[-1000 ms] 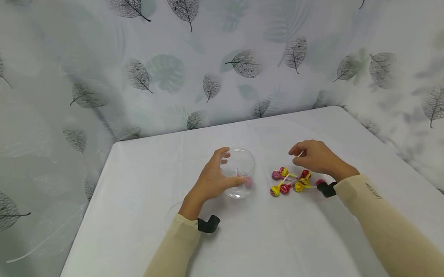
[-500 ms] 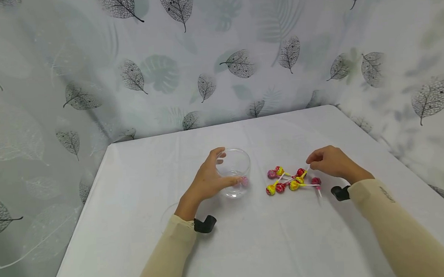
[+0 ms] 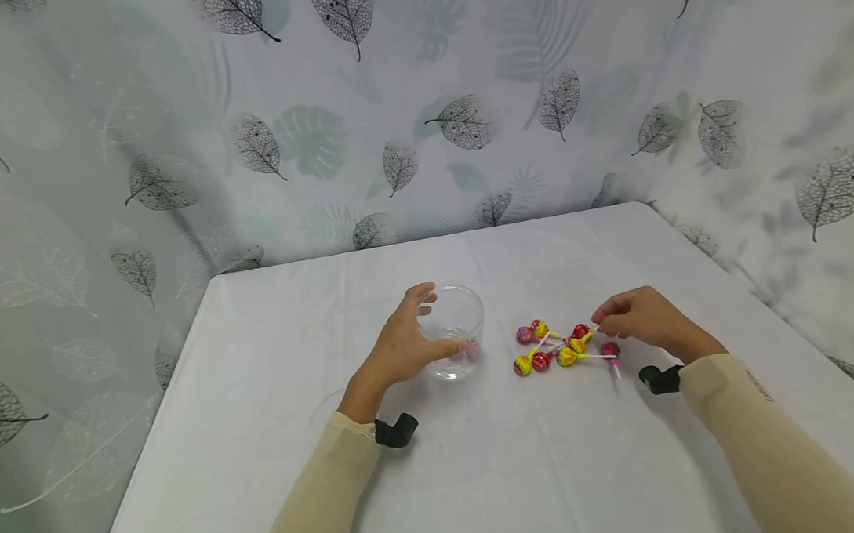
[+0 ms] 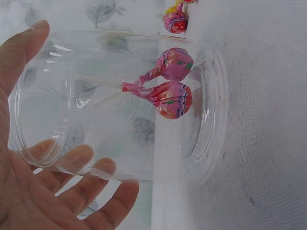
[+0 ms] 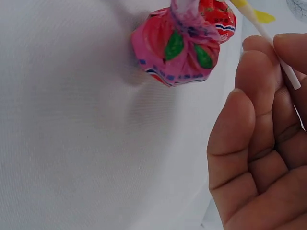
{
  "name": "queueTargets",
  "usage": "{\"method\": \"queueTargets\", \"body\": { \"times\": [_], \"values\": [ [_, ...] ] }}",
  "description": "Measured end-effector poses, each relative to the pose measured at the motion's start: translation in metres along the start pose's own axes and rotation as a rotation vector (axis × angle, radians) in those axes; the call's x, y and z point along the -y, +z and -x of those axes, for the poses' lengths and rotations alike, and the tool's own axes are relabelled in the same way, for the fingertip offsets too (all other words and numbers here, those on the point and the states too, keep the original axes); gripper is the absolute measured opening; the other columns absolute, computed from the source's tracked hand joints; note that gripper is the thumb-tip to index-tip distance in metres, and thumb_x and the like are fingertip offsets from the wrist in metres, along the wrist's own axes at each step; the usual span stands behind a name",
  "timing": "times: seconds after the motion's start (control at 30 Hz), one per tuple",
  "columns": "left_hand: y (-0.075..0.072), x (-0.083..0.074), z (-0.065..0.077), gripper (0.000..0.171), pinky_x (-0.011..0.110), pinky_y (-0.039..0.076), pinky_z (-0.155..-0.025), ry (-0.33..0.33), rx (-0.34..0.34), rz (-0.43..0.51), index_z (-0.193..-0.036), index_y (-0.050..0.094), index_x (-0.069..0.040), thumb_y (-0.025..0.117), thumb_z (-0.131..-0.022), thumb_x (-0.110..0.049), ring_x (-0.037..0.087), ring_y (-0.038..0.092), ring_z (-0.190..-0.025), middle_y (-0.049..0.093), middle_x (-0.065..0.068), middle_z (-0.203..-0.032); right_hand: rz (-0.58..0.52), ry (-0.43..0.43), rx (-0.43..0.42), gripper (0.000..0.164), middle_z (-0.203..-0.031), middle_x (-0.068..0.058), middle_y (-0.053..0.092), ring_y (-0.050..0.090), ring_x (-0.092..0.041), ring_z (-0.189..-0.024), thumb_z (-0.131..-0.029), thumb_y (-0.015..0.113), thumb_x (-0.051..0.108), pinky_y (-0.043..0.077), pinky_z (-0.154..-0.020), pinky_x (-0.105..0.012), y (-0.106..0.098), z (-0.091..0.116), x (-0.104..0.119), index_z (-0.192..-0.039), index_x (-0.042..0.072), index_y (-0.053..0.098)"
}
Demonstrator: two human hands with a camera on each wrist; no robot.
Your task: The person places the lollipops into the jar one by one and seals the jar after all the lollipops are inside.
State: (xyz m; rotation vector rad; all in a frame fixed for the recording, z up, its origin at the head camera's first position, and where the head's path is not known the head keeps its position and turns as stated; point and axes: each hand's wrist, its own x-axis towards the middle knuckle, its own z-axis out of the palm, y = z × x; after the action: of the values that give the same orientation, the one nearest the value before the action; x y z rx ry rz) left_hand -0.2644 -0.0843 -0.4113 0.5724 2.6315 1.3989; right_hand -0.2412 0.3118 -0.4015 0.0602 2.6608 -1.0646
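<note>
My left hand (image 3: 401, 347) grips a clear round jar (image 3: 451, 317) standing on the table, thumb on one side and fingers on the other. Inside it lean two pink-wrapped lollipops (image 4: 173, 99), heads at the bottom, seen in the left wrist view. On the right, my right hand (image 3: 644, 319) pinches the white stick (image 5: 289, 74) of a yellow-wrapped lollipop (image 3: 578, 345) between thumb and fingertips; its head lies among the pile. Just below these fingers is a pink lollipop (image 3: 609, 349), large in the right wrist view.
Several other lollipops lie loosely together between the hands, among them a red one (image 3: 541, 361) and a yellow one (image 3: 522, 365). A faint clear disc (image 3: 321, 419) lies under the left wrist. Leaf-print curtains (image 3: 324, 144) stand behind the white table (image 3: 476, 469).
My right hand has moved right and nearer, from above the back of the pile down to the yellow lollipop's stick. My left hand stays on the jar.
</note>
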Motion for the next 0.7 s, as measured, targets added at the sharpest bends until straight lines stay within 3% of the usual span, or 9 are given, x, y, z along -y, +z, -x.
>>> {"method": "queueTargets", "body": {
  "times": [0.3, 0.7],
  "values": [
    [-0.003, 0.002, 0.001, 0.107, 0.057, 0.046, -0.11, 0.007, 0.004, 0.015, -0.16, 0.03, -0.021, 0.094, -0.076, -0.043, 0.027, 0.047, -0.144, 0.048, 0.007, -0.158, -0.046, -0.051, -0.04, 0.03, -0.11, -0.013, 0.076, 0.066, -0.029, -0.096, -0.1, 0.067, 0.023, 0.053, -0.083, -0.037, 0.001, 0.001, 0.01, -0.118, 0.0, 0.073],
    [-0.002, 0.003, 0.0, 0.104, 0.053, 0.047, -0.109, 0.01, 0.005, 0.035, -0.159, 0.032, -0.025, 0.093, -0.077, -0.042, 0.023, 0.047, -0.144, 0.05, -0.003, -0.155, -0.084, -0.145, -0.133, 0.026, -0.107, -0.013, 0.075, 0.064, -0.032, -0.096, -0.102, 0.064, 0.019, 0.054, -0.083, -0.039, 0.001, 0.003, 0.039, -0.117, -0.001, 0.072]
  ]
}}
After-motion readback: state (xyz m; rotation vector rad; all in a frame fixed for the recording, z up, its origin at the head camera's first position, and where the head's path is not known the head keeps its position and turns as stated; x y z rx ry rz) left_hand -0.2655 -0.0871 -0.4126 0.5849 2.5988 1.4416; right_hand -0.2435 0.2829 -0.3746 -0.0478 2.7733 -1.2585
